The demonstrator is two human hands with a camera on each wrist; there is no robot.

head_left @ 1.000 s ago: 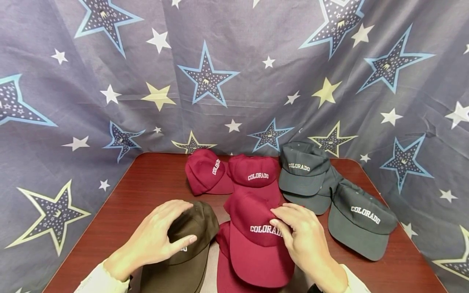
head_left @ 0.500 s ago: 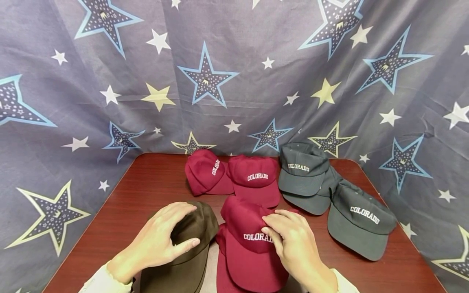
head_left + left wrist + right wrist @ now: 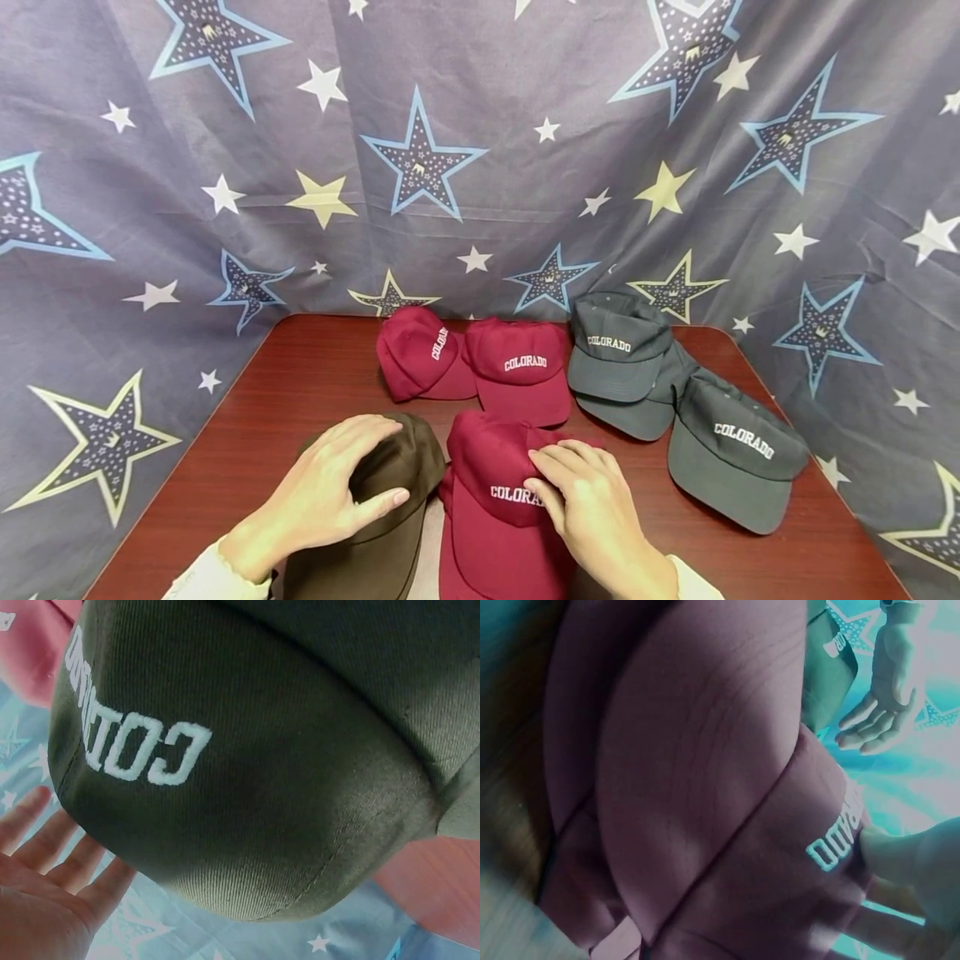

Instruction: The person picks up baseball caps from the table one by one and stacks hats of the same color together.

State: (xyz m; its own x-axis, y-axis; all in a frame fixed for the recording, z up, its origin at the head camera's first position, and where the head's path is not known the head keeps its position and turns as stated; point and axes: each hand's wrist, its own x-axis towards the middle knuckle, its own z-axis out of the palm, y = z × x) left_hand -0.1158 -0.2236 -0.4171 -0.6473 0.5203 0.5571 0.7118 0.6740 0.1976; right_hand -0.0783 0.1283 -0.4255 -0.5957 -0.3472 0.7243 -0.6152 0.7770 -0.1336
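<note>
My left hand [image 3: 330,492] lies over the crown of a dark olive baseball cap [image 3: 408,458], fingers nearly straight and thumb spread. White lettering on the olive cap [image 3: 247,795] shows in the left wrist view, with the fingers along its edge. Beside it, my right hand [image 3: 592,504] grips the right side of the crown of a maroon baseball cap [image 3: 487,454] marked COLORADO. That maroon cap sits over another maroon cap [image 3: 447,579], mostly hidden beneath. In the right wrist view, thumb and fingers are at the lettered front of the upper cap [image 3: 697,750].
Two more maroon caps [image 3: 416,354] [image 3: 521,400] lie farther back on the brown table [image 3: 300,367]. Several dark grey-green caps [image 3: 735,475] overlap at the right. A star-patterned curtain [image 3: 480,217] hangs behind the table. A pale strip [image 3: 430,554] shows between the front caps.
The right hand has brought the upper maroon cap down and slightly left, over the lower maroon one. The left hand has barely moved on the olive cap.
</note>
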